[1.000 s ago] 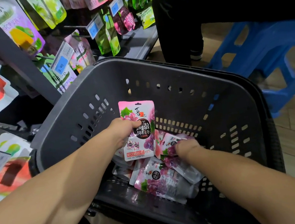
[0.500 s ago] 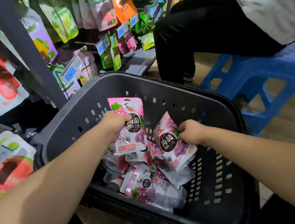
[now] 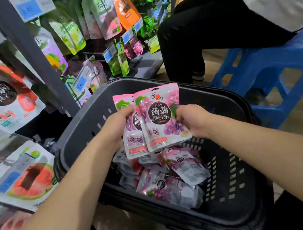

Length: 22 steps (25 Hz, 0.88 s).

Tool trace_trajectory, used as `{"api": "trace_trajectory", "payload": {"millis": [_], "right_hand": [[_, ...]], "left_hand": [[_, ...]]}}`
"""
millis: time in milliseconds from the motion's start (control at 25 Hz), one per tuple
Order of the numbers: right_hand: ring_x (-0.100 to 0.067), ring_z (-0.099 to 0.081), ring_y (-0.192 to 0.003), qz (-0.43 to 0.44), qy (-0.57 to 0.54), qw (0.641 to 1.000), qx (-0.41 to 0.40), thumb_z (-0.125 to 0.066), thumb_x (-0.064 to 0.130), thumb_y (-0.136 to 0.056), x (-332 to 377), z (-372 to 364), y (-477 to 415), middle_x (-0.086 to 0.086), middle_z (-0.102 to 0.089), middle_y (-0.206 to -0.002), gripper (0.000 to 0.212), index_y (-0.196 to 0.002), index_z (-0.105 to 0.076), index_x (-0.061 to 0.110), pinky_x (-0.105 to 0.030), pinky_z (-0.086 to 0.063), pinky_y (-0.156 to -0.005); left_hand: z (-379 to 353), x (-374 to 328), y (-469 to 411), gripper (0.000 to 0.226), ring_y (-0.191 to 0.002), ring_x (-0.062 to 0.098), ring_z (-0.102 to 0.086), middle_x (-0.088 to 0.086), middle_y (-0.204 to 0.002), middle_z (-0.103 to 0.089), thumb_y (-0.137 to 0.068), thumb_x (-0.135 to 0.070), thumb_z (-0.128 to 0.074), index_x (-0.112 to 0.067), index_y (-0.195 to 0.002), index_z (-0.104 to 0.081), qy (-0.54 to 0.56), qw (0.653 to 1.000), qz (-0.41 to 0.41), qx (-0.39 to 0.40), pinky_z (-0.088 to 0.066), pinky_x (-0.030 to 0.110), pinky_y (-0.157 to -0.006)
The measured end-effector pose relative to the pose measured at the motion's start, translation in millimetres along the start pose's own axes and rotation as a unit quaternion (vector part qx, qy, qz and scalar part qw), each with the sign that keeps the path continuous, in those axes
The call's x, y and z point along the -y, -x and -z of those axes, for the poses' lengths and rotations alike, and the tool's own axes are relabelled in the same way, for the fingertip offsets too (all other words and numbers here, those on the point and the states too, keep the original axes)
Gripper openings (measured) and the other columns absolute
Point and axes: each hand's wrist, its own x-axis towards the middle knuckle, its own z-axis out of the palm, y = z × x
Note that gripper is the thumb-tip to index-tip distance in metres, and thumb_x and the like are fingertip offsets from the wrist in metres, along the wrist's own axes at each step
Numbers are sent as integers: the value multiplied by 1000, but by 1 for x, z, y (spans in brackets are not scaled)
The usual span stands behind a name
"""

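Two bare hands hold two pink-and-purple jelly pouches upright over a dark plastic basket (image 3: 80,135), near its far rim. The left hand (image 3: 117,128) grips the rear pouch (image 3: 130,138) at its left edge, thumb across the front. The right hand (image 3: 193,122) grips the front pouch (image 3: 159,117) at its right edge. The front pouch overlaps the rear one and hides most of its label. Fingers behind both pouches are out of sight. Below, loose pouches (image 3: 174,181) lie heaped on the basket floor, their print too blurred to read. Beyond the far rim, a seated person (image 3: 211,21) on a blue stool (image 3: 275,73) is cut off by the frame's top edge.
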Motion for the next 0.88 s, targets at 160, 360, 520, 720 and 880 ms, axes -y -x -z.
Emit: {"api": "trace_trajectory", "payload": {"millis": [160, 360, 520, 720, 880], "right_hand": [[-38, -74, -90, 23, 45, 999, 12, -70, 2, -89, 3, -5, 4, -22, -76, -103, 27, -114, -64, -7, -50, -59, -88], [-34, -77, -88, 72, 48, 992, -97, -82, 4, -83, 5, -11, -1, -18, -78, -94, 24, -103, -69, 1, -54, -62, -84], [-25, -78, -81, 102, 87, 985, -106, -87, 15, -79, 4, -20, 2, -9, -79, -88, 25, -98, -72, 9, -46, -65, -78], [-17, -72, -76, 150, 132, 973, -117, -71, 16, -90, -6, -12, -17, -3, -77, -82, 7, -90, -76, 11, -33, -61, -73], [-27, -63, -81, 6, 448, 877, -173, -63, 18, -91, -62, 16, -63, -10, -68, -89, 13, -91, -69, 7, -32, -53, -71]], "left_hand": [[-4, 3, 5, 45, -110, 38, -73, 18, -119, -75, -96, -46, -67, -11, -124, -73, 16, 998, 8, 52, -54, 53, -102], [-15, 2, 5, 36, -100, 33, -76, 16, -111, -78, -95, -28, -73, -4, -122, -71, 20, 998, -30, 51, -64, 42, -79], [-14, 5, 3, 39, -92, 31, -77, 19, -110, -77, -84, -24, -80, -2, -115, -72, 12, 998, -27, 49, -63, 41, -78], [-9, 11, -4, 22, -91, 30, -78, 11, -98, -81, -82, -10, -85, -9, -102, -76, -13, 997, -68, -43, -61, 53, -90], [2, 4, -9, 18, -83, 25, -79, 5, -90, -81, -80, -12, -87, -12, -93, -76, -27, 991, -90, -92, -63, 52, -85]]}}
